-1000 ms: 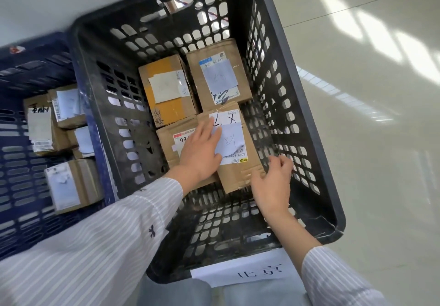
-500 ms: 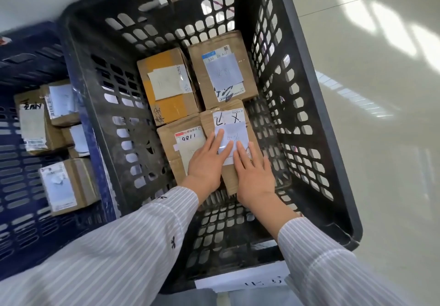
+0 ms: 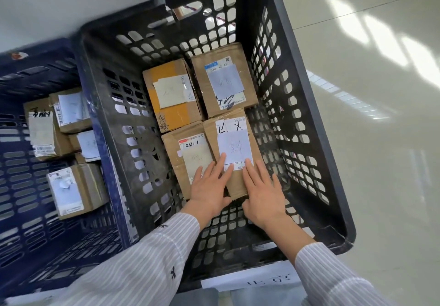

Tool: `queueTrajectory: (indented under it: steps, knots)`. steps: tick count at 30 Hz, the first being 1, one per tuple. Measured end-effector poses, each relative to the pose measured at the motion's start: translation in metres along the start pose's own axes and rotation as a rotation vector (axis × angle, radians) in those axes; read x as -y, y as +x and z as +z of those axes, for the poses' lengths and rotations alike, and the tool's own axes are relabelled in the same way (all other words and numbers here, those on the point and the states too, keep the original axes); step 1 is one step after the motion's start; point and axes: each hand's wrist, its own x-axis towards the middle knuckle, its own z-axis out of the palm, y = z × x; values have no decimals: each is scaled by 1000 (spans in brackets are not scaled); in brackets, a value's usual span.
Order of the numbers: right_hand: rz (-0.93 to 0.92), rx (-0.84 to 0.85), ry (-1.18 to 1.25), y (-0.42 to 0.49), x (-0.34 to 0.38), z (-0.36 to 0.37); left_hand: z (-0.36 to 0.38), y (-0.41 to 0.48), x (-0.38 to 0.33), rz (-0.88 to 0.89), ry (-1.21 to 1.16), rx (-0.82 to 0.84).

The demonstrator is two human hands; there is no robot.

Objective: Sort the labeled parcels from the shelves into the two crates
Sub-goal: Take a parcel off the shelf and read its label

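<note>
Two flat hands rest inside your black crate (image 3: 123, 23). Your left hand (image 3: 209, 186) lies across the "9811" parcel (image 3: 192, 149) and the "L X" parcel (image 3: 234, 148); your right hand (image 3: 264, 194) lies on the "L X" parcel. Each grip is wide open, fingers straight, holding nothing. Both parcels touch two more by the far wall.

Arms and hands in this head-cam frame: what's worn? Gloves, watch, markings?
No gloves, rings or watch show on the left hand or right hand. Both arms wear long white sleeves with thin grey pinstripes; the left sleeve carries small dark marks, the right sleeve shows none.
</note>
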Motion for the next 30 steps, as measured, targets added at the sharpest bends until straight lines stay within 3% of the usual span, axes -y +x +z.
queueTrajectory:
  steps: [8, 13, 20, 30]
  knots:
    - [29, 26, -80, 5, 5, 9, -7, 11, 5, -10, 62, 96]
    - [-27, 30, 44, -9, -2, -22, -14, -15, 2, -18, -77, -50]
    - [-86, -229, 52, -47, -8, -77, -42, -70, 14, -138, -77, -252]
    - [-277, -636, 43, -105, 58, -194, -143, -152, 43, -304, -39, -673]
